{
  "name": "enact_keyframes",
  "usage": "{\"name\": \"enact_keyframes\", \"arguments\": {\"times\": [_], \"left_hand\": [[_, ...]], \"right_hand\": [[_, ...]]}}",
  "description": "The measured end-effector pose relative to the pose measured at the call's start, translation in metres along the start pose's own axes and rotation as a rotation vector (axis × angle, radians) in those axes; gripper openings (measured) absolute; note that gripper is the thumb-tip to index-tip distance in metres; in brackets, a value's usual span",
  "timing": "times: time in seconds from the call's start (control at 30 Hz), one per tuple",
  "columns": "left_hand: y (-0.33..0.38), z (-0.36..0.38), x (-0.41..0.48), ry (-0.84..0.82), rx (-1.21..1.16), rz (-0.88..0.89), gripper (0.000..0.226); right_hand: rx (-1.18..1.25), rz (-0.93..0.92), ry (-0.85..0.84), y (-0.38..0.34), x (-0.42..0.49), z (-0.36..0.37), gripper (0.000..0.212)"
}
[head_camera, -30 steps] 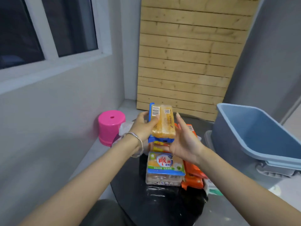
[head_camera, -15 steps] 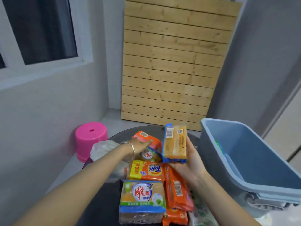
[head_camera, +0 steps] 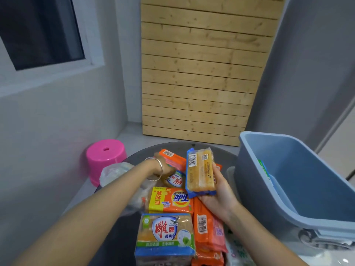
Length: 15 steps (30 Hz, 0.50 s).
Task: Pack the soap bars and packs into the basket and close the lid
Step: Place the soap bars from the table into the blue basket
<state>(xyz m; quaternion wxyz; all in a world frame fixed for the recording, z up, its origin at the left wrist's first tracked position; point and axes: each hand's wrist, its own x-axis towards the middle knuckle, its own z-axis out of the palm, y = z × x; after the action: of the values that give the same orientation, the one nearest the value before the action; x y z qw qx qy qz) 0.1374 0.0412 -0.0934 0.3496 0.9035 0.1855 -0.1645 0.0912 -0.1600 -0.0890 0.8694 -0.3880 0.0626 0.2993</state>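
Note:
My right hand (head_camera: 219, 196) holds a yellow soap pack with blue edging (head_camera: 200, 171) upright above the pile, barcode side facing me. My left hand (head_camera: 165, 169) reaches into the far part of the pile and closes on an orange soap pack (head_camera: 172, 157); its fingers are partly hidden. On the dark round table (head_camera: 217, 150) lie an orange-and-yellow Tide pack (head_camera: 170, 200), a yellow pack with a blue band (head_camera: 165, 237) and an orange pack (head_camera: 208, 227). The blue basket (head_camera: 299, 181) stands open at the right, with something green and blue inside.
A pink plastic stool (head_camera: 104, 158) stands on the floor at the left. A crumpled clear plastic bag (head_camera: 115, 171) lies under my left forearm. A slatted wooden panel (head_camera: 199, 73) leans against the far wall. The basket's latch (head_camera: 322, 239) shows at its near end.
The yellow pack passed from both hands to my right hand alone. My left hand dropped to the far orange pack. My view tilted down and right, showing more of the pile and basket.

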Motion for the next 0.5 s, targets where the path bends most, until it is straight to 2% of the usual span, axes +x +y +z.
{"name": "enact_keyframes", "arguments": {"times": [0.07,0.13,0.2,0.27,0.37,0.5], "left_hand": [[0.001,-0.005,0.001,-0.089,-0.008,0.005,0.057],[0.008,-0.010,-0.007,-0.226,-0.154,-0.043,0.039],[0.017,-0.011,-0.017,-0.286,-0.207,-0.044,0.037],[0.024,-0.007,-0.020,-0.255,-0.244,-0.027,0.042],[0.036,0.006,-0.027,-0.213,-0.355,-0.014,0.035],[0.032,0.006,-0.035,-0.037,-0.282,0.065,0.046]], "right_hand": [[0.024,0.002,0.004,0.001,0.001,-0.001,0.042],[0.062,0.010,0.005,0.002,0.001,-0.002,0.042],[0.087,0.015,-0.003,0.002,0.001,-0.002,0.044],[0.107,0.010,-0.011,0.002,0.003,-0.002,0.045],[0.107,0.005,-0.005,0.002,0.001,-0.001,0.043],[0.025,0.007,-0.008,-0.001,-0.006,-0.002,0.047]]}}
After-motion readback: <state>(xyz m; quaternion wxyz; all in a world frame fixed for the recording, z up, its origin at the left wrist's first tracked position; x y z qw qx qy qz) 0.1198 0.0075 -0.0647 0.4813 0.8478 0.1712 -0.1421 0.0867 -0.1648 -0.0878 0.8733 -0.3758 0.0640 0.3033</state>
